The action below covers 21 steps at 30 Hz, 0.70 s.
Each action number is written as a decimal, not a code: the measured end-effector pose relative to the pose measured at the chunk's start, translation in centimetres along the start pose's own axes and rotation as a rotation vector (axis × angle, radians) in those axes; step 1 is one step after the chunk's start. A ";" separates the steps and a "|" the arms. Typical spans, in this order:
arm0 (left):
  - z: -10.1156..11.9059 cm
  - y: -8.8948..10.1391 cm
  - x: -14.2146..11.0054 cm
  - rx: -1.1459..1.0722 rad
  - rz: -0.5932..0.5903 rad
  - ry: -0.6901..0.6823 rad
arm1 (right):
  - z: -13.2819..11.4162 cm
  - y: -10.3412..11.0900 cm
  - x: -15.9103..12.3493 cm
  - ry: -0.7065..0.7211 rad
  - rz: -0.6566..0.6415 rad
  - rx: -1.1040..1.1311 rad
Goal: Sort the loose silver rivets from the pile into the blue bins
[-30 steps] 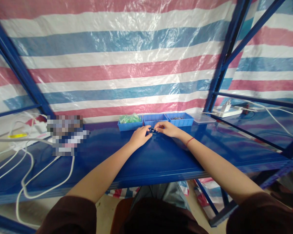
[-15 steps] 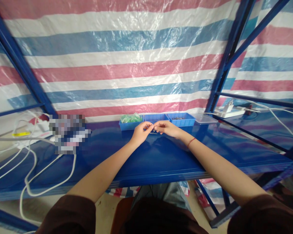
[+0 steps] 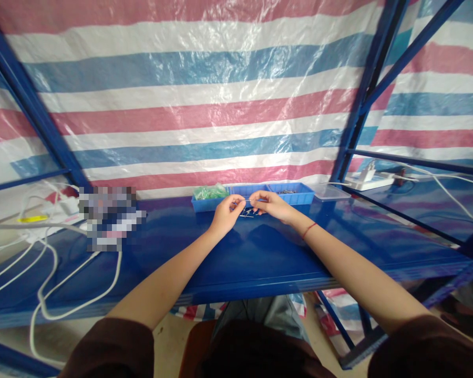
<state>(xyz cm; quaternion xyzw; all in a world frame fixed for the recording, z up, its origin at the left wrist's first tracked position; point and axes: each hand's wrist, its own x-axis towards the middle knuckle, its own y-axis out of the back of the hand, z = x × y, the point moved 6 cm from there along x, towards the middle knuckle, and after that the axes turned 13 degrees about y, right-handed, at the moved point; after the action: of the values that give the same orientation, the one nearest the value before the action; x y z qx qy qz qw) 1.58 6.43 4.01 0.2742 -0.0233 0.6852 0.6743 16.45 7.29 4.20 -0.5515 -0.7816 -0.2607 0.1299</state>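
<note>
My left hand [image 3: 229, 210] and my right hand [image 3: 271, 205] face each other just in front of the blue bins, fingertips pinched. Between them spans a thin metal pin-like piece [image 3: 248, 200], one end in each hand; its exact kind is too small to make out. Beneath the fingers, several small metal pieces [image 3: 247, 213] lie on the blue tabletop [image 3: 244, 252]. Behind my left hand stands a blue bin [image 3: 205, 205] with green plastic bags [image 3: 211, 192]. The middle blue bin [image 3: 252, 190] is partly hidden by my hands. The right blue bin [image 3: 299, 196] contains small metal parts [image 3: 288, 192].
A clear plastic lid [image 3: 331, 192] lies right of the bins. White cables [image 3: 47, 283] and a power strip [image 3: 55, 223] occupy the left side, beside a blurred-out item [image 3: 112, 215]. Another power strip [image 3: 368, 181] is at right. Blue frame posts [image 3: 362, 105] flank the table.
My fingertips have moved slightly apart, and the thin metal piece now shows between them. The small pieces on the table below are more visible.
</note>
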 end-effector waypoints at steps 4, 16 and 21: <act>-0.2 0.0 0.1 0.002 0.002 0.009 | -0.4 0.1 0.0 0.034 0.043 0.025; -0.3 -0.7 0.1 0.061 -0.081 0.026 | -1.6 -0.3 0.1 0.122 0.072 0.010; -0.6 -1.5 -0.3 0.250 -0.159 -0.042 | -1.1 1.6 0.7 0.205 0.188 -0.124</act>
<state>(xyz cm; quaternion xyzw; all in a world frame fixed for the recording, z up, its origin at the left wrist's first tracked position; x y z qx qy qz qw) 2.74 6.50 2.88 0.3711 0.0699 0.6214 0.6865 17.59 7.66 5.88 -0.5998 -0.6916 -0.3501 0.1984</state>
